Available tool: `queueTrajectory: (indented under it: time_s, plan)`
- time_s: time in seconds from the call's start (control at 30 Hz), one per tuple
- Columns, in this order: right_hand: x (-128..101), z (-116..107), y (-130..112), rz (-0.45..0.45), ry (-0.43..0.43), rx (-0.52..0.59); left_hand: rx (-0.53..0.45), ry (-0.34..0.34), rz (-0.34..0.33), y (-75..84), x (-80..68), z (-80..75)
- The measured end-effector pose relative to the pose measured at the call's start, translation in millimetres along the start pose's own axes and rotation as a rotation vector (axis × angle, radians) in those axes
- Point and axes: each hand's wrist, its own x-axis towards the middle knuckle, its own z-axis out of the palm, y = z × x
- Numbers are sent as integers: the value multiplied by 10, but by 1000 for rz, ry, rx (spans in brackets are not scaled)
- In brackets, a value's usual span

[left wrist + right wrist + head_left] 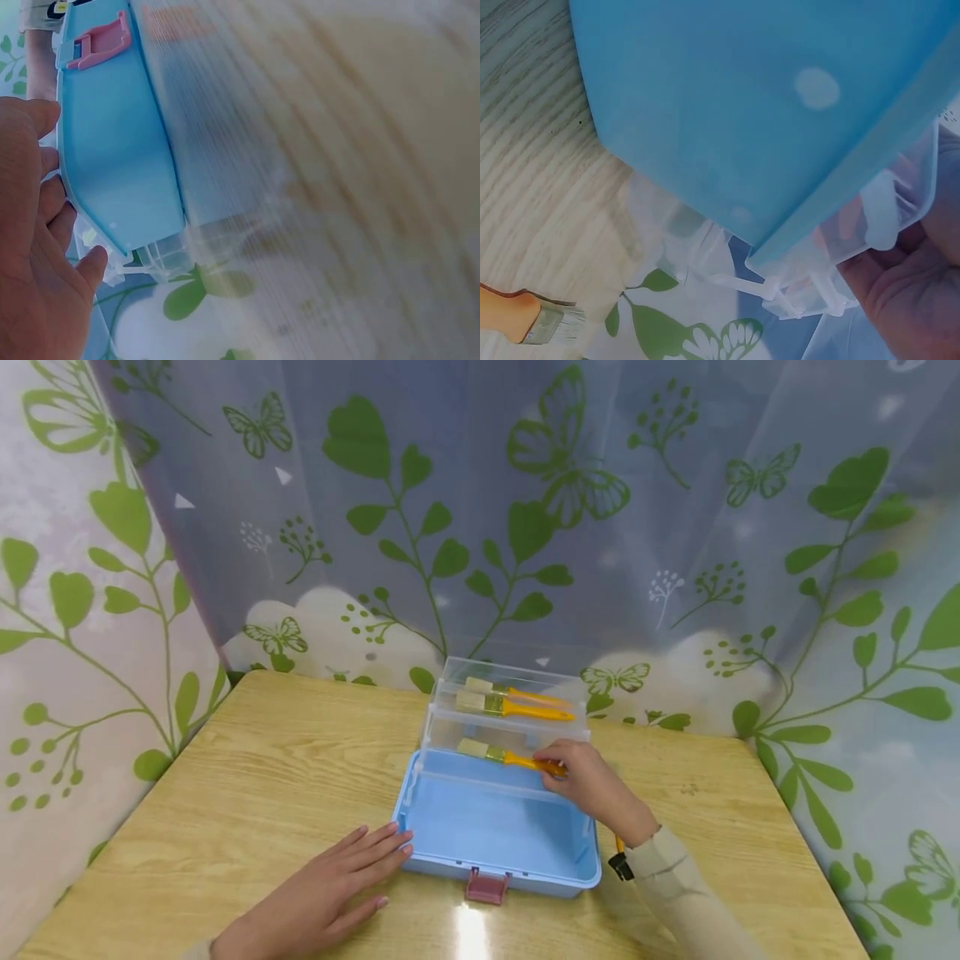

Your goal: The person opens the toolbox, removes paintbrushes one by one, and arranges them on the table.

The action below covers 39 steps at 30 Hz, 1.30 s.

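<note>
A blue plastic box (487, 827) lies open on the table, its pink latch (487, 887) at the front. Clear plastic trays (442, 727) rise in steps at its back. My right hand (592, 781) pinches the orange handle of a paintbrush (491, 752) at the lower tray, its pale bristles pointing left. Two more paintbrushes (525, 708) with orange handles lie in the upper tray. My left hand (330, 881) is spread with its fingertips at the box's left front corner. In the left wrist view, its fingers (56, 199) are beside the box wall.
On the wooden table (315, 752), another orange-handled brush (514, 315) lies to the right of the box, mostly behind my right arm in the head view. A curtain (480, 527) printed with leaves and butterflies hangs close behind the table's back edge and along both sides.
</note>
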Motion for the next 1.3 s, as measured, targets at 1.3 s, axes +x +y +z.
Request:
queueTrajectory:
  time_s: [1.3]
  plan:
    - [-10, -81, 61, 32, -59, 82, 20, -18, -2, 10, 5, -18]
